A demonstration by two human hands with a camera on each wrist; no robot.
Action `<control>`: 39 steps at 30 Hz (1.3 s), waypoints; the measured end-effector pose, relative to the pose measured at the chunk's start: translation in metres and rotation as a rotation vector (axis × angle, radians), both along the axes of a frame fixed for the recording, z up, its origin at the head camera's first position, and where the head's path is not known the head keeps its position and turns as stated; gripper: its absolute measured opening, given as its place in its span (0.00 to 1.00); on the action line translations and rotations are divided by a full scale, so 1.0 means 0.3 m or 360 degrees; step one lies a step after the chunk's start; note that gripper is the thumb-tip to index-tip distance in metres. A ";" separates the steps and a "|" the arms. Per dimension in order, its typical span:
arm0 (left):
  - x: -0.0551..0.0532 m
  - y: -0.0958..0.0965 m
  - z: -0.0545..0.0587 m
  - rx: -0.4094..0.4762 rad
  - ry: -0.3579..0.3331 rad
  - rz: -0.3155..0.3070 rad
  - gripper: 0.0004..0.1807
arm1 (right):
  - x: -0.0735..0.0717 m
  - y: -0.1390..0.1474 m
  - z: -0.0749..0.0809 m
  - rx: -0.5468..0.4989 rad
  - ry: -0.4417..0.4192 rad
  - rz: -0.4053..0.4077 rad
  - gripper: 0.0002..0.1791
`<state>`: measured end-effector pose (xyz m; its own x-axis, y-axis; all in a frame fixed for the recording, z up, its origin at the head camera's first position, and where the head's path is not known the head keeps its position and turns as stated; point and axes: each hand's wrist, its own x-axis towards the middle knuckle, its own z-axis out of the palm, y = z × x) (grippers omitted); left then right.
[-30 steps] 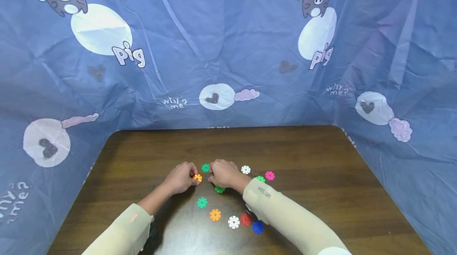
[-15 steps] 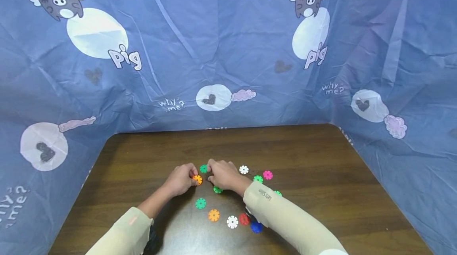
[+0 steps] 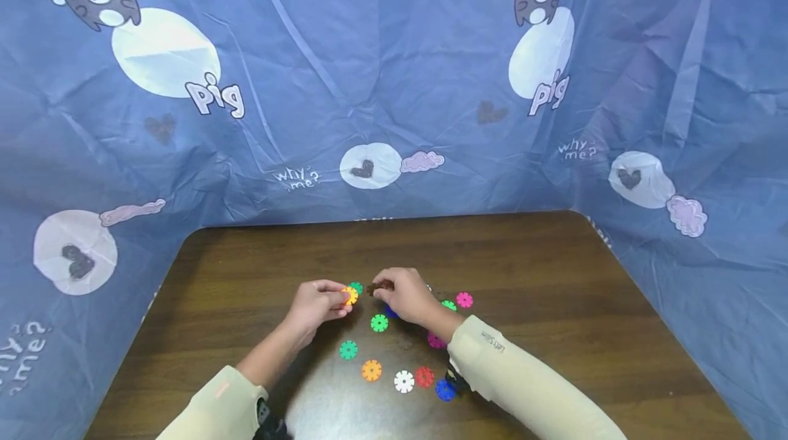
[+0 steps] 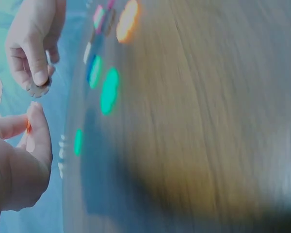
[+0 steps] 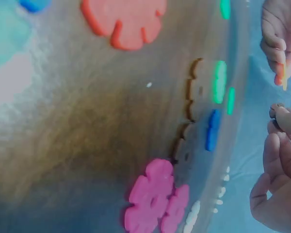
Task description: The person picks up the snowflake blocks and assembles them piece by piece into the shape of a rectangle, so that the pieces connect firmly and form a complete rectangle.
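My left hand pinches an orange notched disc between thumb and fingers; a yellow edge shows beside the orange in the right wrist view. Facing it, my right hand pinches a dark brown notched disc by its edge. Both discs are raised above the table, close together with a small gap between them. Behind the orange disc lies a green disc. A blue disc is partly hidden under my right hand, and a bright green disc lies just in front.
More notched discs lie spread on the brown wooden table: teal, orange, white, red, blue and pink. Brown discs blend into the wood. A blue printed cloth hangs behind.
Both hands have lifted from the table. The left brings the orange disc up and right; the right has moved right with a brown disc, uncovering the bright green disc and part of a blue one.
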<state>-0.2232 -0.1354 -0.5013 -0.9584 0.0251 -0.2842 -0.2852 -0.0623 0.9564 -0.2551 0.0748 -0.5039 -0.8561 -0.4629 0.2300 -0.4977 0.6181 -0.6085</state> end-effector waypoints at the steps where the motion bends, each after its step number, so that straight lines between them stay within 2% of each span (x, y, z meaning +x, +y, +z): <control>1: 0.006 0.008 0.007 0.0016 -0.0011 0.0005 0.11 | 0.004 0.010 0.005 -0.0047 -0.0010 -0.0012 0.05; 4: 0.023 0.034 0.030 0.0042 -0.0020 -0.0007 0.12 | 0.020 0.035 0.025 -0.0175 -0.0024 -0.0035 0.05; 8: 0.041 0.063 0.055 0.0084 -0.0010 -0.0025 0.12 | 0.037 0.055 0.051 -0.0289 -0.0010 -0.0004 0.06; 12: 0.051 0.086 0.075 0.0123 -0.0006 -0.0017 0.10 | 0.048 0.063 0.069 -0.0317 -0.0007 0.0011 0.06; 18: 0.051 0.103 0.093 0.0109 0.0003 -0.0028 0.12 | 0.059 0.067 0.075 -0.0302 0.0028 -0.0020 0.06; 27: 0.052 0.112 0.092 0.0160 -0.0029 -0.0045 0.11 | 0.070 0.068 0.072 -0.0335 0.0084 0.0023 0.05; 33: 0.054 0.115 0.091 0.0163 -0.0040 -0.0073 0.10 | 0.075 0.068 0.061 -0.0353 0.0053 0.0010 0.05; 39: 0.058 0.128 0.081 0.0199 -0.0073 -0.0025 0.09 | 0.084 0.067 0.047 -0.0422 0.0077 0.0045 0.05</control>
